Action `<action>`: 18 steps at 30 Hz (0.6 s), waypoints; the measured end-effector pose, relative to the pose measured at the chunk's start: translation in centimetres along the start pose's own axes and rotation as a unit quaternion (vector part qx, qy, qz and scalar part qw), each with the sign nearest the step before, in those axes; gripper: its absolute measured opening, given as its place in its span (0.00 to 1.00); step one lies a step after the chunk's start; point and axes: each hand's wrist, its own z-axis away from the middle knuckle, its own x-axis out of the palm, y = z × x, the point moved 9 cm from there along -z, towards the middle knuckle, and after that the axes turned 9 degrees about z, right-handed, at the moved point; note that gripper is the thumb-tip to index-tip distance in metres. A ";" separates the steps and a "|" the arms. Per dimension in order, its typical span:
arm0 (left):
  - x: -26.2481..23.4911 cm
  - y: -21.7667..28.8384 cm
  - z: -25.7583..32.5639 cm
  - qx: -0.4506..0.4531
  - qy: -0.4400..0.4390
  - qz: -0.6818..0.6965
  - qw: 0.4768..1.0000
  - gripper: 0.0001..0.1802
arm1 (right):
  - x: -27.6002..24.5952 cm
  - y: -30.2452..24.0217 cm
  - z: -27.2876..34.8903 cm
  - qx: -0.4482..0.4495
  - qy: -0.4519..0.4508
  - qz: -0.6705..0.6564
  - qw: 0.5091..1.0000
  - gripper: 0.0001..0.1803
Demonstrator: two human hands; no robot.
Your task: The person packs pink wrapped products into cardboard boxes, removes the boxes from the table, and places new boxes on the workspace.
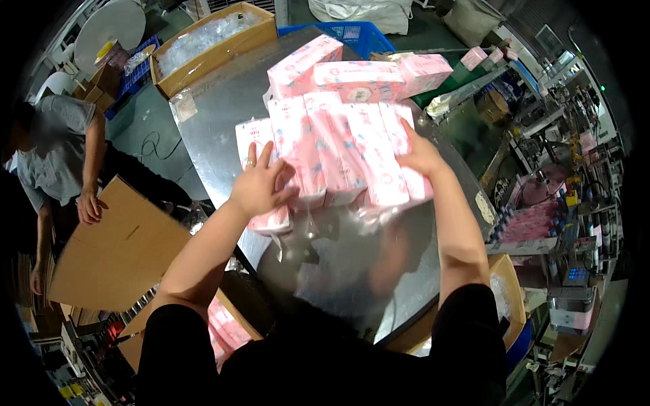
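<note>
A row of pink-and-white tissue packs (328, 149) in clear plastic wrap lies side by side on a metal table (318, 271). My left hand (261, 181), with a ring on one finger, has its fingers spread over the leftmost pack (254, 128) and the pack beside it. At the row's other end, my right hand (421, 154) rests against the rightmost pack (396, 125), thumb and a finger stretched apart; its remaining fingers are partly hidden. Loose film hangs from the packs' near ends. Behind the row lie more tissue packs (359, 81), set crosswise and at angles.
A person (61, 149) at the left holds a cardboard sheet (122, 250). Beyond the table stand a carton of clear plastic film (206, 44) and a blue crate (362, 37). Machinery (562, 183) with a conveyor (467, 78) runs along the right. Another carton (504, 291) adjoins the table's near right.
</note>
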 end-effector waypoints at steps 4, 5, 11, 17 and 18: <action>0.3 3.6 10.2 0.064 -0.081 0.006 0.995 0.43 | 2.9 -2.5 13.1 -0.081 -0.001 -0.084 0.993 0.59; 0.5 4.5 12.6 0.093 -0.088 0.038 0.991 0.48 | 3.3 -2.8 16.4 -0.061 -0.012 -0.130 0.990 0.59; 0.8 7.6 19.9 0.104 -0.168 -0.041 0.980 0.58 | 3.6 -9.1 28.5 -0.049 -0.085 0.184 0.978 0.56; 0.6 4.4 16.6 0.085 -0.158 0.042 0.983 0.61 | 2.4 -9.6 25.1 -0.150 0.015 0.116 0.982 0.51; -0.3 3.0 16.1 0.065 -0.084 0.148 0.983 0.61 | 1.4 -8.4 24.6 -0.127 0.061 0.029 0.990 0.50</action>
